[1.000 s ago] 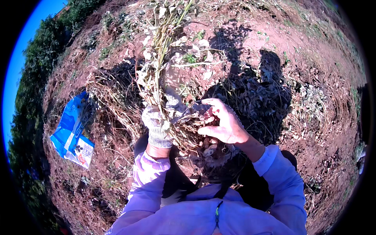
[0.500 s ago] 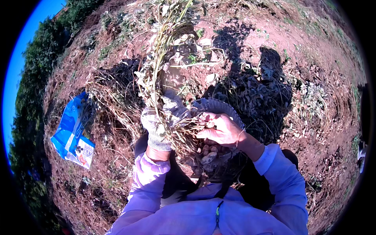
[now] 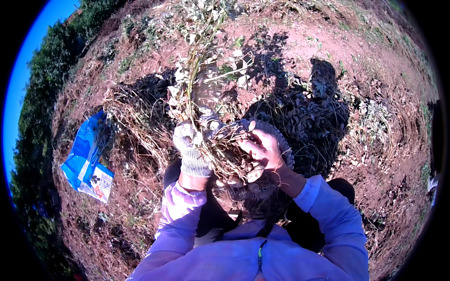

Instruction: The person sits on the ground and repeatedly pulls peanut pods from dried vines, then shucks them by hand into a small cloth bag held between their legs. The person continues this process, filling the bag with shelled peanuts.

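My left hand, in a whitish knit glove, is closed around the stems of a bundle of dried peanut plants. The leafy tops stretch away from me, and the tangled roots hang toward my lap. Pale peanut pods show at the near edge of the roots. My bare right hand is at the right side of the roots, thumb and fingers bent in a pinch around a peanut pod. Behind that hand stands a round container with a ribbed grey rim; the roots and hand mostly hide its inside.
A blue and white plastic bag lies on the ground to the left. Heaps of dry plants lie beyond my left arm, and more dry stalks lie to the right. Reddish soil shows ahead; green bushes line the far left.
The plant bundle has turned and its roots have swung nearer my lap, now covering the peanuts seen below before. My right hand has shifted slightly right, and its fingers have changed position.
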